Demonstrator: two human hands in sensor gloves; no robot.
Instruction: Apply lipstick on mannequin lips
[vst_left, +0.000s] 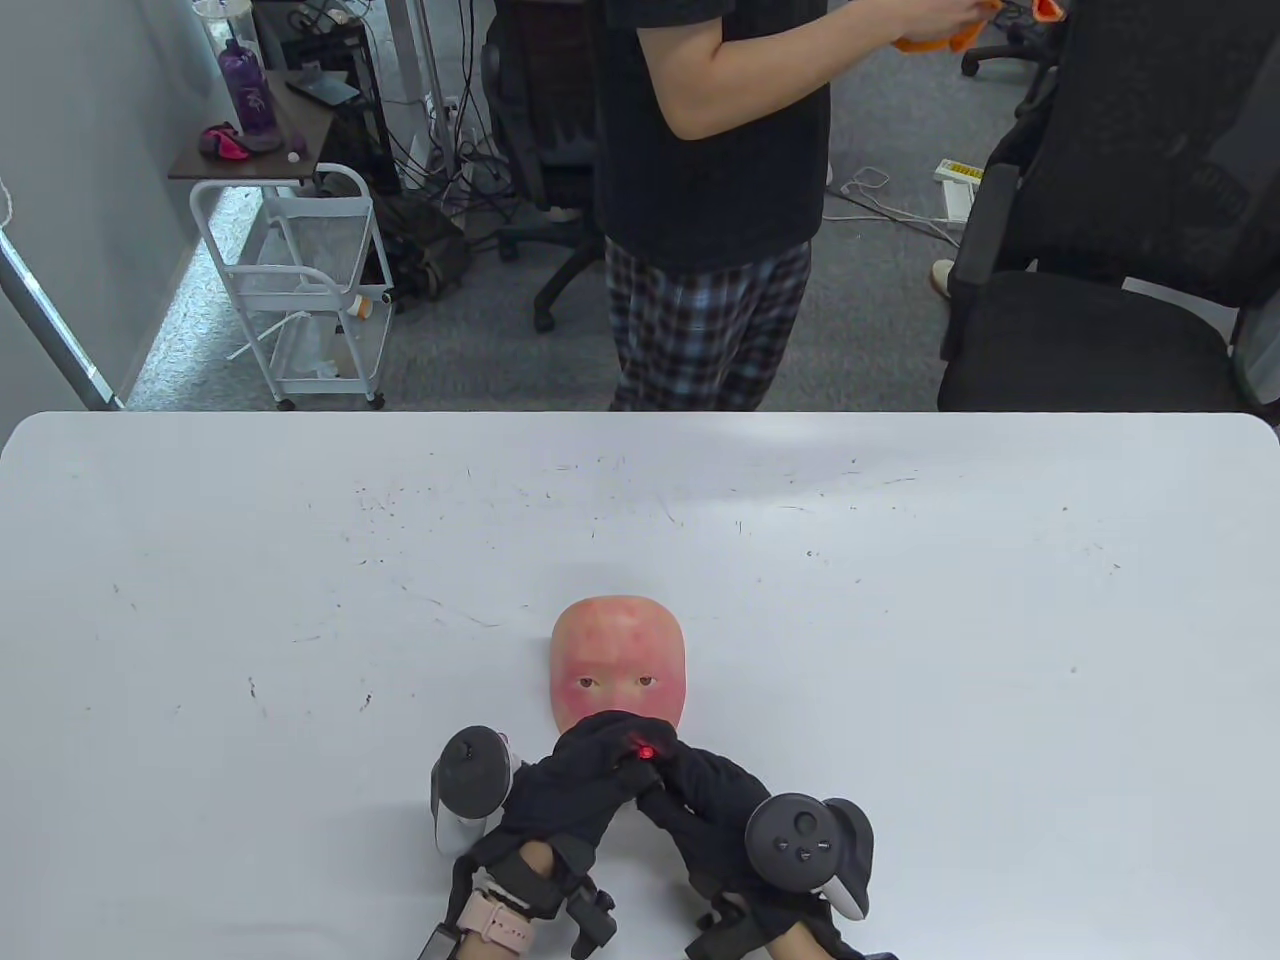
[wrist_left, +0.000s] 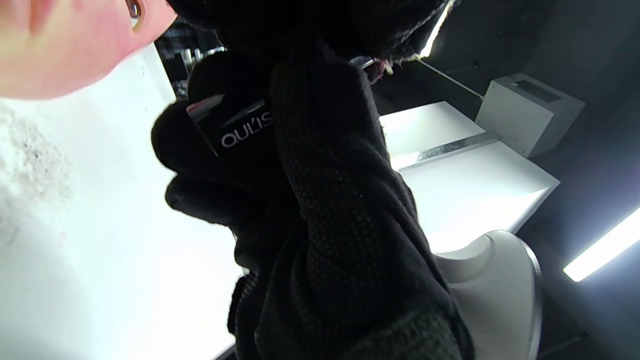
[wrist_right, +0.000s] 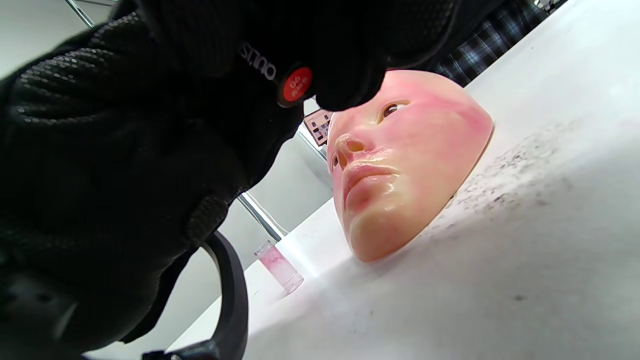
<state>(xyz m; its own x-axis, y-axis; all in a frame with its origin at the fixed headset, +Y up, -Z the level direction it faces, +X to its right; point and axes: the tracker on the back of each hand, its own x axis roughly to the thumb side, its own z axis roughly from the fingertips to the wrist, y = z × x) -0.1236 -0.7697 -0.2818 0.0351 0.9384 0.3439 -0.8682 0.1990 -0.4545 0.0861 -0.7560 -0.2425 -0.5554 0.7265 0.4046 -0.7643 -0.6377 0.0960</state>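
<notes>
Near the table's (vst_left: 300, 560) front edge lies one mask (vst_left: 620, 660), face up, its mouth hidden from above by two gloved hands. Both the left hand (vst_left: 560, 800) and the right hand (vst_left: 700, 790) grip one black lipstick (wrist_right: 280, 75) with a red end label, fingers closed around it, above the lips (wrist_right: 367, 172). Beyond the table stand one person (vst_left: 720, 200), one white cart (vst_left: 300, 290) and one black chair (vst_left: 1120, 260).

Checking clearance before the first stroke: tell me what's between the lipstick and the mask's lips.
Nothing. In the right wrist view the lipstick, gripped in both hands, hangs above the mask; the lips are uncovered, only air between.
</notes>
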